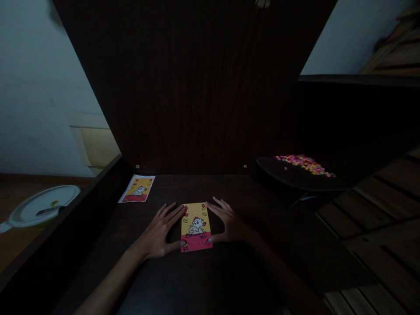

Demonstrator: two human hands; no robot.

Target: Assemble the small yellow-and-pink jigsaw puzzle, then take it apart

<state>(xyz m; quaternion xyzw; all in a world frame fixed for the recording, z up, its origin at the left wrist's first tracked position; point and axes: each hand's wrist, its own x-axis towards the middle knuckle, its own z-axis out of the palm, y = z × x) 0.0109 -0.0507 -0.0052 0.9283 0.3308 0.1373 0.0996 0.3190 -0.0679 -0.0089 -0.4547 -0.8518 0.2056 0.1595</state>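
An assembled jigsaw puzzle point(196, 226), yellow above and pink-red below with a white cartoon animal in a red hat, lies flat on the dark tabletop. Along its left edge rests my left hand point(160, 234), fingers stretched out, with fingertips near the upper corner and the thumb at the lower part. My right hand point(229, 223) mirrors it on the right side, fingers spread, index finger by the top corner and thumb lower down. Both hands touch the puzzle's borders without closing around it. A printed sheet point(137, 189) with the same picture lies at the back left.
Many small pink, red and yellow pieces point(305, 164) are heaped on a dark side shelf point(278, 171) at the right. A tall dark panel point(197, 96) stands behind the tabletop point(170, 280). A raised board edges the left side; beyond it is a white round lid point(29, 205).
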